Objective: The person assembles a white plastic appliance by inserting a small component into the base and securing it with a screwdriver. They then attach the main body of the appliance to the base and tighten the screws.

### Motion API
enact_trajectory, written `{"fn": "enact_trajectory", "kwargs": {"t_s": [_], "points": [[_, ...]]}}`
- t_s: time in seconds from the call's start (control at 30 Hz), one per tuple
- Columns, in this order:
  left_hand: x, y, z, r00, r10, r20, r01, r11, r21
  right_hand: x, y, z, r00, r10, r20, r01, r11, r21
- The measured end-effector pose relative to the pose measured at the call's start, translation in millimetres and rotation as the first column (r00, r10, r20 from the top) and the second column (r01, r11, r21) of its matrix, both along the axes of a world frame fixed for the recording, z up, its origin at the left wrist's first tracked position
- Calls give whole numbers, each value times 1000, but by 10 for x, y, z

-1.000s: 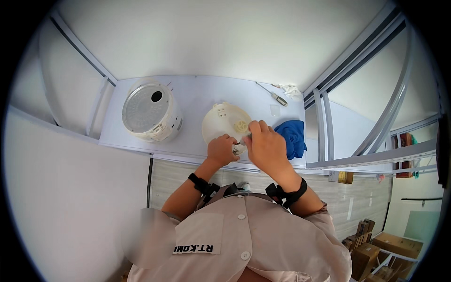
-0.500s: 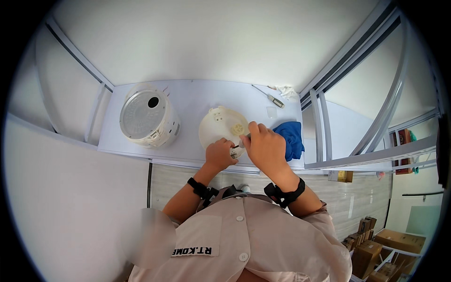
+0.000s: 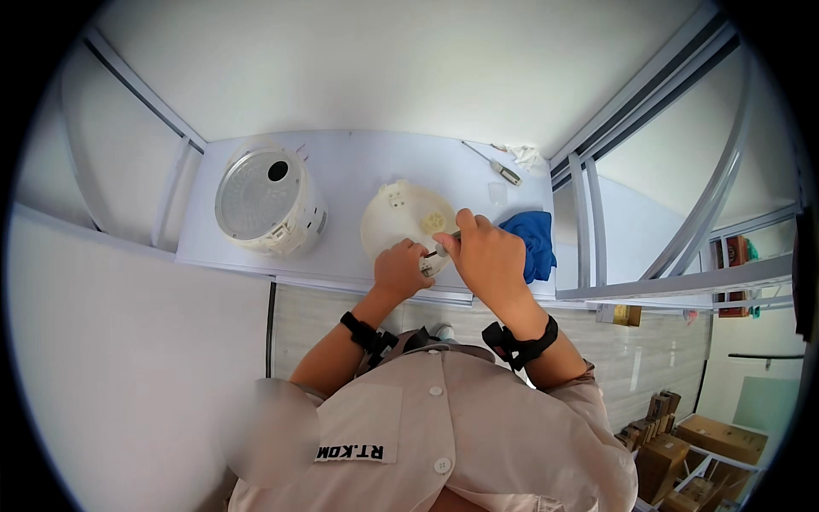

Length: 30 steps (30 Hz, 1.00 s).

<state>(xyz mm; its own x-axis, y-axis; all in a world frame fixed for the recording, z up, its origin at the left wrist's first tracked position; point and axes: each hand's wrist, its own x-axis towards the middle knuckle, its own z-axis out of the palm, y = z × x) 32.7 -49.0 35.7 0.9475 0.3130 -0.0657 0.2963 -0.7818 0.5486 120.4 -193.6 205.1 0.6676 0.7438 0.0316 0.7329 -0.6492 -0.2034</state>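
Round shell under tool: slip and lost-part risks noted

The cream round shell [image 3: 388,224] lies open side up on the white table [image 3: 341,166] and serves as reference for all positions. The left hand [image 3: 399,271] is at its near edge, thumb and bent fingers pinching the rim from either side. The right hand [image 3: 490,260], over the shell's near-right side, has its fingers wrapped round the handle of a small tool [image 3: 442,250], whose dark shaft points towards the left fingers. Whether the tip is seated cannot be determined; the fingers hide it.

Principal hazard: a sideways slip, caused by poor seating or excess twist, could drive the tip into the left fingers or score the plastic. Second: the shell's curved underside may let it rock or turn if the left pinch slackens. Third: the pale yellow wheel-shaped part [image 3: 434,224], inside the shell at its right, appears loose and could slide if the shell tilts.

Right of the shell, a blue cloth [image 3: 537,246] sits near the working wrist and could be dragged. Beyond it, far right of the shell, a small clear piece [image 3: 497,194] would be easily overlooked or swept away, being nearly invisible against the table
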Motion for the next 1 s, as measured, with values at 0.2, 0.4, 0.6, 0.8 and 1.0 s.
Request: {"fn": "enact_trajectory", "kwargs": {"t_s": [0.2, 0.4, 0.6, 0.8, 1.0], "points": [[-14, 2, 36, 1000, 7, 6, -7, 1000, -5, -18, -103, 12, 941, 227, 249, -301, 899, 318], [-14, -2, 45, 1000, 2, 29, -2, 1000, -4, 15, -56, -69, 987, 88, 137, -103, 989, 108], [-23, -10, 47, 999, 7, 38, -8, 1000, 16, -47, -33, 80, 999, 19, 31, -20, 1000, 14], [-18, -9, -7, 999, 4, 44, -4, 1000, -6, -20, -195, 17, 961, 239, 136, -263, 943, 203], [-24, -36, -54, 995, 2, 100, -4, 1000, 24, -22, -49, -97, 983, -28, 183, 5, 992, 123]]}}
